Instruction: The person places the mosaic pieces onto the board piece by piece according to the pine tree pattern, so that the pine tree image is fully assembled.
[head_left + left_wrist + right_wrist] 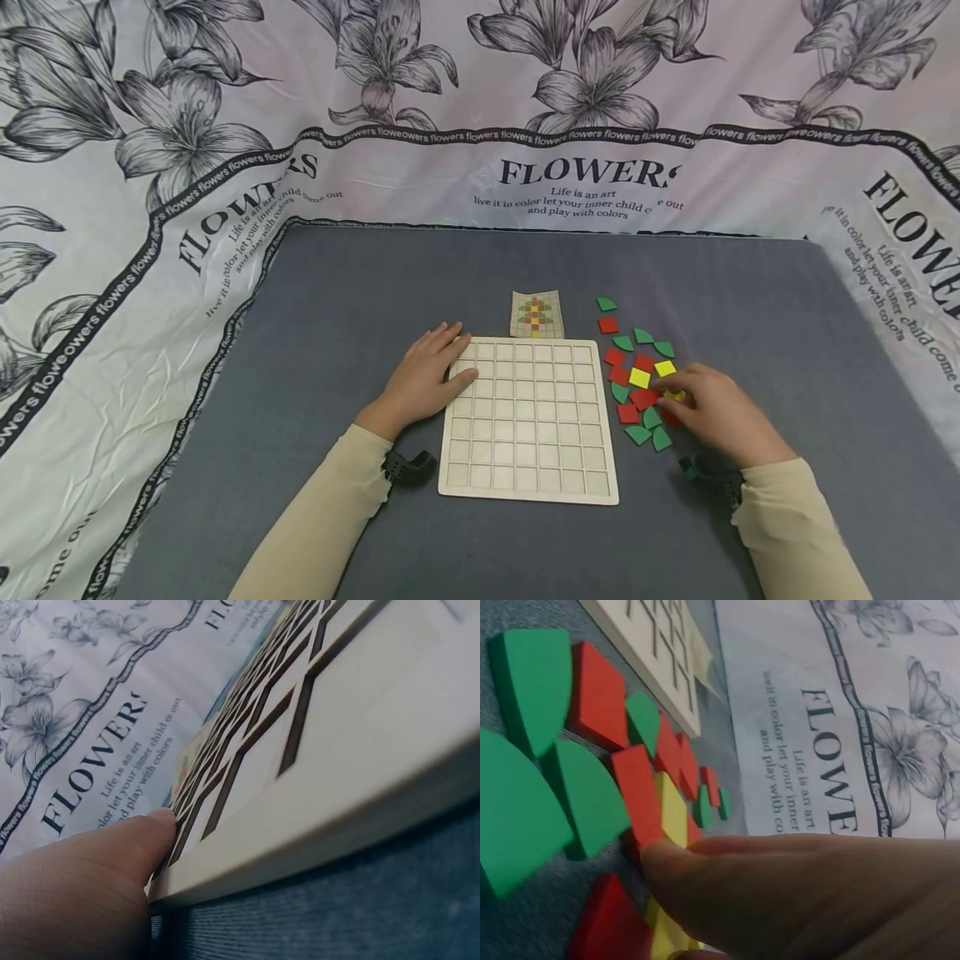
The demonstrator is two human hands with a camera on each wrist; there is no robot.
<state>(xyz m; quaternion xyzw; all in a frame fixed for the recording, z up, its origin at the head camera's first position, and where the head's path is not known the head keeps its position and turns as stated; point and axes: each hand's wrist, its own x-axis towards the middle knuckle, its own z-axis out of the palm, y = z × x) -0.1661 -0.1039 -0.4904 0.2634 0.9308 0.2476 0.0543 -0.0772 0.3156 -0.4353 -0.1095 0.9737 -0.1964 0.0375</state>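
My left hand [423, 375] rests on the upper left edge of a pale wooden grid board [528, 492], thumb on the face of the board. In the left wrist view the thumb [112, 855] lies along the board's rim. My right hand [723, 417] reaches into the loose tiles right of the board, thumb and fingers curved around a yellow tile [678, 396]. The right wrist view has the thumb tip beside a red tile [636, 791], with yellow showing beneath the thumb. I cannot tell whether the fingers grip a tile.
A pattern card [537, 315] with a coloured design touches the board's far edge. Several green quarter-round tiles [637, 434], red squares [627, 413] and yellow squares [640, 378] lie scattered on the grey table [420, 275]. A flower-printed cloth [585, 183] borders the table behind.
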